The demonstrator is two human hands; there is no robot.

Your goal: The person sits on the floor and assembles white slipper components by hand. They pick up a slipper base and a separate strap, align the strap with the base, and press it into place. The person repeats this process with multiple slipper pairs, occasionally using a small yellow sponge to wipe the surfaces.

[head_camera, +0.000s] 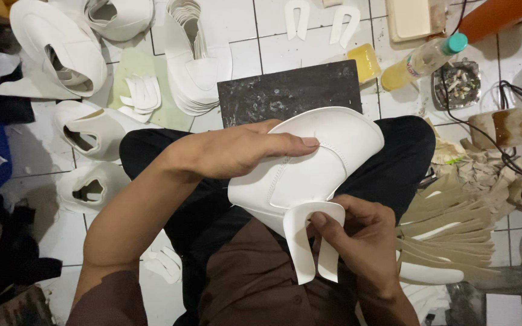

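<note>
Two bare hands work one white, curved, stitched shoe upper (309, 169) resting over the person's lap on black trousers (394, 163). The right hand (364, 241), nearest the camera, pinches the upper's looped white strap (309, 235) between thumb and fingers; the strap could crease or slip if the pinch loosens. Just above it, the left hand (243, 151) lies flat across the upper's top, thumb stretched along the seam, pressing rather than gripping, so the piece could slide off the knee toward the tiled floor. Beyond the left hand sits a dark, smeared rectangular board (288, 90), which could soil the white material on contact. Farther off, past the right hand, a yellow liquid bottle with a teal cap (424, 60) lies tipped and might leak.
</note>
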